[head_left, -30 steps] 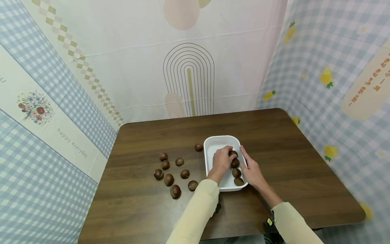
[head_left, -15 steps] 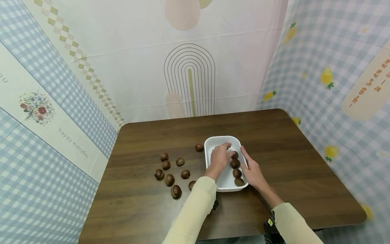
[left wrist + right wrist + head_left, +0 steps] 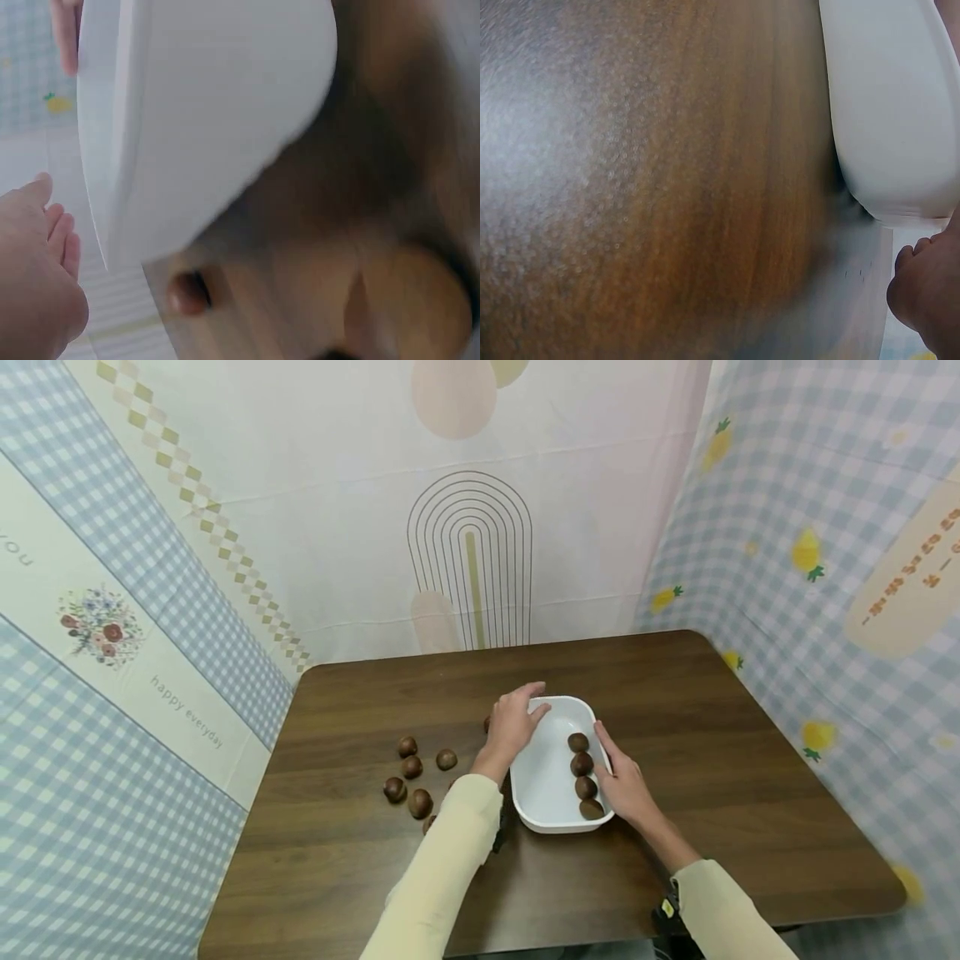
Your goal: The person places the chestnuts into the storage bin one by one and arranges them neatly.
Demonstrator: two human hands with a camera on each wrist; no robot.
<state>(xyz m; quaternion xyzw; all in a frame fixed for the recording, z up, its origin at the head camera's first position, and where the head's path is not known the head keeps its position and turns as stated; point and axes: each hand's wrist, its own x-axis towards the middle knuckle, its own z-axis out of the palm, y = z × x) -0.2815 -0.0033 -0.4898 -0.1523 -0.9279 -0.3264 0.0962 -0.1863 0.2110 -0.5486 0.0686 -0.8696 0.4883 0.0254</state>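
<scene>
In the head view a white rectangular tray (image 3: 562, 828) stands on the table, with a row of several brown chestnuts (image 3: 581, 765) along its inner right side. My right hand (image 3: 626, 787) holds the tray's right wall, thumb over the rim and fingers along the outside. My left hand (image 3: 512, 722), fingers loosely spread and holding nothing, is over the far left corner of the tray. One chestnut (image 3: 487, 725) peeks out from behind the left hand. The left wrist view shows the left hand (image 3: 37, 270) beside the tray's pale side (image 3: 217, 112).
Left of the tray, several loose chestnuts (image 3: 420, 803) lie scattered on the dark wooden table (image 3: 315, 860); the left sleeve (image 3: 442, 868) covers some of them. Patterned cloths (image 3: 337, 543) hang behind the table and at both sides.
My left hand has left the row of chestnuts in the tray and moved left to the tray's far left corner. The right hand stays at the right wall.
</scene>
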